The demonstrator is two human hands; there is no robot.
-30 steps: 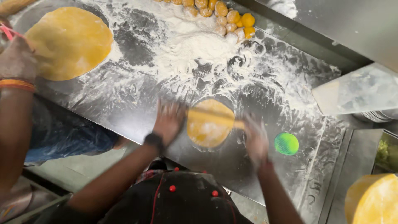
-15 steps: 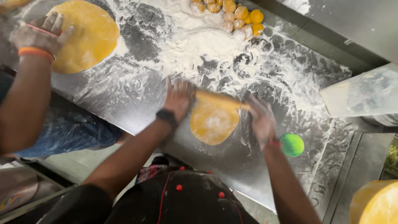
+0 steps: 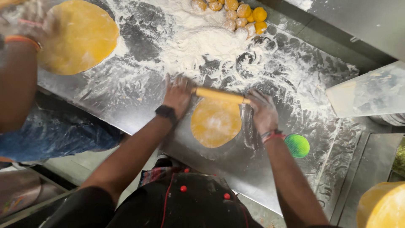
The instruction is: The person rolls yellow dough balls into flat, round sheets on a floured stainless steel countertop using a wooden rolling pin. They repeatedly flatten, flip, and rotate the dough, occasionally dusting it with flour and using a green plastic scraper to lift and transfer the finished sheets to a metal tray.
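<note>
My left hand [image 3: 179,92] and my right hand [image 3: 262,110] press on the two ends of a yellow wooden rolling pin [image 3: 219,95]. The pin lies across the far edge of a flat round yellow dough disc [image 3: 215,122] on a floured steel table [image 3: 139,97]. My left wrist wears a black watch, my right wrist red and white bands. Both hands are dusted with flour.
A co-worker's arm [image 3: 19,71] with an orange wristband is at the left, by a larger rolled yellow disc [image 3: 78,36]. Several yellow dough balls [image 3: 242,14] sit in a flour heap at the back. A green round spot [image 3: 297,145] lies to my right; a stack of yellow discs [image 3: 382,207] is bottom right.
The rolling pin and both my hands have moved away from me, from the middle of the disc to its far edge. The co-worker's hand has shifted beside the large disc.
</note>
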